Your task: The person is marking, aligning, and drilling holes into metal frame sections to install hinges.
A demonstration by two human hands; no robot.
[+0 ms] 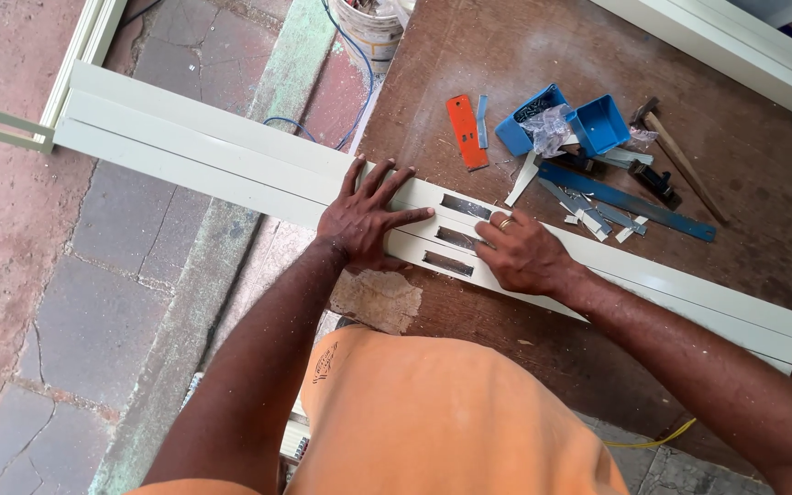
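On bench, cream rails (231, 165) run left-right under both palms; left hand (364, 220) fingers spread flat, right hand (520, 252) fingers pressed together at slots (456, 238).

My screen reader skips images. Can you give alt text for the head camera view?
Both hands press on three long cream profiles with rectangular slots, lying across a brown workbench: left hand flat, right hand at the slots. Behind lie blue boxes, a hammer and an orange plate.

An outdoor workshop: worn wooden table (744, 174) on brick paving (20, 229), hammer (676, 156) at 2 o'clock
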